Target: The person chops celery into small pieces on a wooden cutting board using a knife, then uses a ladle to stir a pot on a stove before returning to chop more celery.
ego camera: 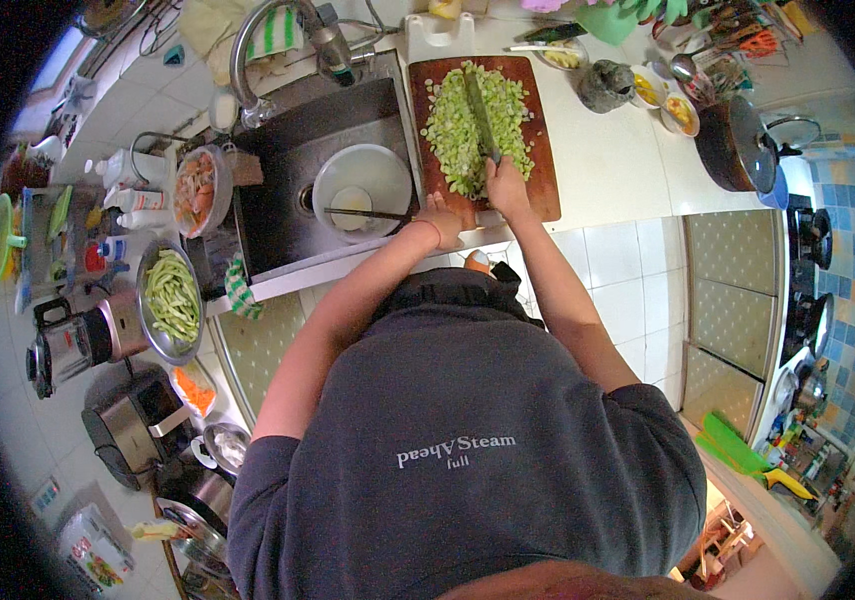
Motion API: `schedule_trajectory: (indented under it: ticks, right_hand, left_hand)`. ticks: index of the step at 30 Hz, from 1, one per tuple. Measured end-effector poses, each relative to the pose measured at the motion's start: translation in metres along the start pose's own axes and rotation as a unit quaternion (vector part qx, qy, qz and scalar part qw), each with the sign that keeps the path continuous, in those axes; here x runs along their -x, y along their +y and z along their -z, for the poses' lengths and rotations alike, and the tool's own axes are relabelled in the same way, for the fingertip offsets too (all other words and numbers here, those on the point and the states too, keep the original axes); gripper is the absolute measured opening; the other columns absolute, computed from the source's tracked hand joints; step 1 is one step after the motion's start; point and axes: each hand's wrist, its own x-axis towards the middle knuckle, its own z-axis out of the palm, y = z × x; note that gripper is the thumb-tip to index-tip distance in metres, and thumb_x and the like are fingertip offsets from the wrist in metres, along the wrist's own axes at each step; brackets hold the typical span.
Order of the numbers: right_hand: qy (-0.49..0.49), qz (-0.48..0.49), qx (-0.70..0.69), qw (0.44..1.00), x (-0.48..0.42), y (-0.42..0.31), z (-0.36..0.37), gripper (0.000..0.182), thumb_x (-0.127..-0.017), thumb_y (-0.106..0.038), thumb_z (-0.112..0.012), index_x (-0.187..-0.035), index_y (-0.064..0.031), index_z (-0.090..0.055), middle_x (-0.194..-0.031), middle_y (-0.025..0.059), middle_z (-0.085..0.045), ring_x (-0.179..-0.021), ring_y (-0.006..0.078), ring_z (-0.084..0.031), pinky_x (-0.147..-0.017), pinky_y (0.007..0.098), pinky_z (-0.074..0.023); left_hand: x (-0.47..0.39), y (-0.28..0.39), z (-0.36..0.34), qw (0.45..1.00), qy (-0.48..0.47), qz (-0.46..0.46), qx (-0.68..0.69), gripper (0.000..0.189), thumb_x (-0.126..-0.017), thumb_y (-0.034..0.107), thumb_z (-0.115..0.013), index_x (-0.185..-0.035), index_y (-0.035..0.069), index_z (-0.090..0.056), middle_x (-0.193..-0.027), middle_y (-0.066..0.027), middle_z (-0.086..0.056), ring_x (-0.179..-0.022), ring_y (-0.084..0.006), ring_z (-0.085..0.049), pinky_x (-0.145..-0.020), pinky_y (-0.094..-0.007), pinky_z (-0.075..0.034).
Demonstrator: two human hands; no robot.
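My right hand (506,187) is closed around the handle of a kitchen knife (481,116). The blade points away from me, over a spread of chopped pale green vegetable pieces (446,124). These cover much of a reddish-brown wooden cutting board (545,176) beside the sink. My left hand (440,217) rests at the board's near left corner, by the counter edge, its fingers a little spread and nothing seen in its grasp.
Left of the board, the sink (270,195) holds a white bowl (330,161) with a chopstick-like stick across it. A metal bowl of green strips (144,300) stands further left. Right are a stone mortar (604,86), small dishes and a dark lidded pot (724,142).
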Motion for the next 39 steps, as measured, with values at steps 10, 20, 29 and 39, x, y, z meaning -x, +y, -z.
schedule_trajectory:
  ticks: [10, 20, 29, 39]
  right_hand:
    - [0.015, 0.037, -0.022, 0.999, 0.0, -0.03, 0.036, 0.033, -0.087, -0.028, -0.041, -0.088, 0.0049, -0.044, -0.074, 0.0273, -0.056, -0.071, 0.0441, -0.054, -0.065, 0.0496, -0.0441]
    - [0.0, 0.0, 0.013, 1.0, -0.006, -0.027, 0.031, 0.032, -0.087, -0.027, -0.042, -0.086, 0.005, -0.045, -0.075, 0.0277, -0.057, -0.074, 0.0428, -0.056, -0.065, 0.0487, -0.0449]
    - [-0.004, 0.0, 0.015, 1.0, -0.012, -0.005, 0.033, 0.033, -0.087, -0.029, -0.043, -0.09, 0.0039, -0.044, -0.079, 0.0304, -0.056, -0.078, 0.0463, -0.054, -0.069, 0.05, -0.0438]
    - [0.016, 0.004, 0.005, 1.0, -0.007, 0.0, 0.025, 0.033, -0.087, -0.03, -0.043, -0.086, 0.0032, -0.047, -0.078, 0.0302, -0.056, -0.078, 0.0456, -0.054, -0.068, 0.0503, -0.0435]
  left_hand:
    - [-0.003, -0.004, -0.009, 1.0, 0.02, 0.018, 0.002, 0.073, -0.077, 0.047, -0.052, -0.12, -0.011, -0.038, -0.131, -0.0382, -0.01, -0.124, -0.0493, -0.015, -0.102, -0.0457, -0.021]
    - [-0.003, -0.002, 0.001, 0.999, -0.023, 0.03, 0.026, 0.074, -0.077, 0.039, -0.057, -0.128, -0.007, -0.028, -0.135, -0.0337, -0.002, -0.127, -0.0455, -0.007, -0.101, -0.0477, -0.02]
    - [0.0, -0.007, -0.004, 1.0, -0.005, 0.004, 0.015, 0.068, -0.078, 0.044, -0.05, -0.12, -0.009, -0.038, -0.13, -0.0395, -0.005, -0.122, -0.0531, -0.011, -0.102, -0.0476, -0.018]
    - [-0.002, 0.0, 0.007, 0.999, -0.035, 0.009, 0.036, 0.075, -0.075, 0.041, -0.056, -0.125, -0.009, -0.031, -0.13, -0.0405, -0.005, -0.124, -0.0508, -0.006, -0.103, -0.0487, -0.014]
